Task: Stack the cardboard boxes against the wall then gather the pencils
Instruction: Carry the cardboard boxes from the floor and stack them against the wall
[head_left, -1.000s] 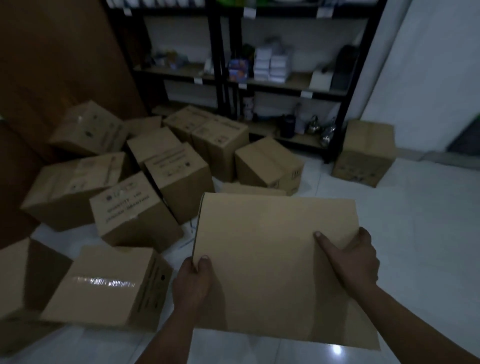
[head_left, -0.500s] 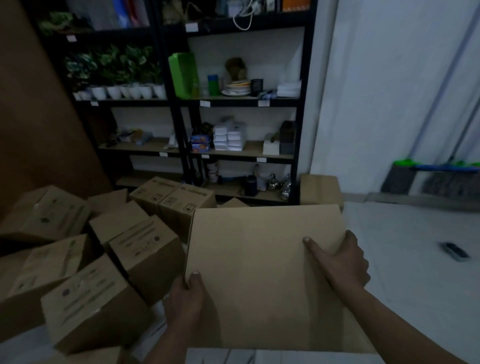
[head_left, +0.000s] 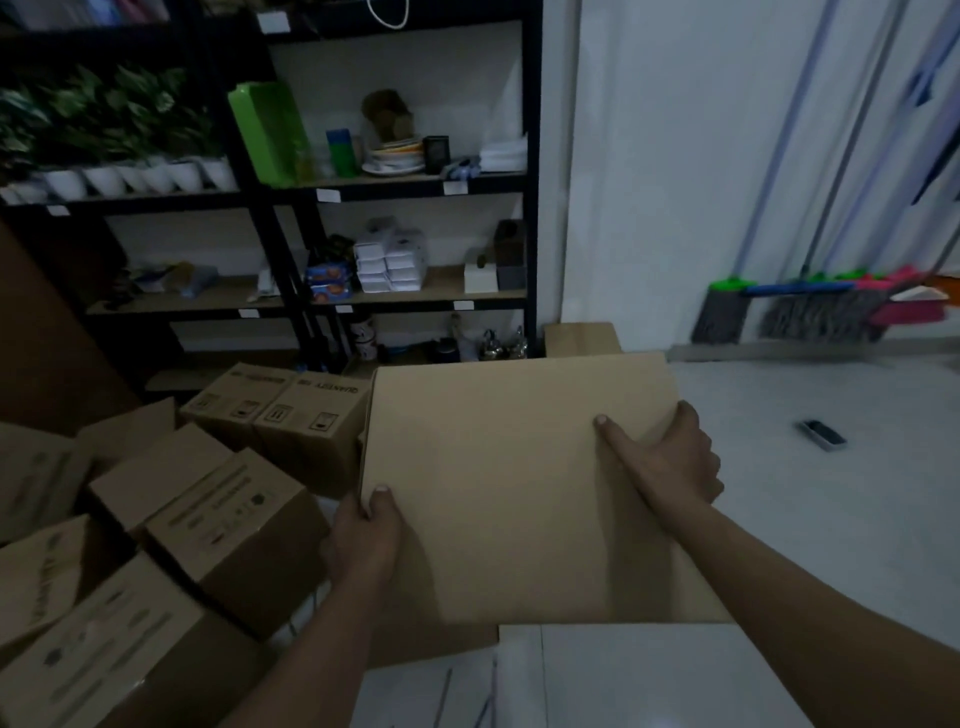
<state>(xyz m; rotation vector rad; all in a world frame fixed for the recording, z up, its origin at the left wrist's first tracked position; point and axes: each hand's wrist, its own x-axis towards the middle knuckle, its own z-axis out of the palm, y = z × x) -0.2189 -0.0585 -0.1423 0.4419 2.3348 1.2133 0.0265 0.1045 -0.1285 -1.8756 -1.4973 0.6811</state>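
I carry a plain cardboard box (head_left: 498, 478) in front of me, held off the white floor. My left hand (head_left: 366, 530) grips its left edge with the thumb on top. My right hand (head_left: 670, 457) grips its right edge, thumb lying across the top face. Several more cardboard boxes (head_left: 218, 514) lie jumbled on the floor to the left. One box (head_left: 582, 338) stands against the wall beside the shelf, partly hidden behind the carried box. Thin pencils (head_left: 444, 696) lie on the floor at the bottom, dim and hard to make out.
A black shelf unit (head_left: 311, 197) with plants, dishes and small packs stands at the back. The white wall (head_left: 675, 182) is to its right, with brooms and mops (head_left: 810, 306) leaning further right. A small dark object (head_left: 823, 434) lies on the floor.
The view has risen and turned right, from the box pile toward the shelf, wall and brooms. The box stays gripped in both hands and has risen with the view.
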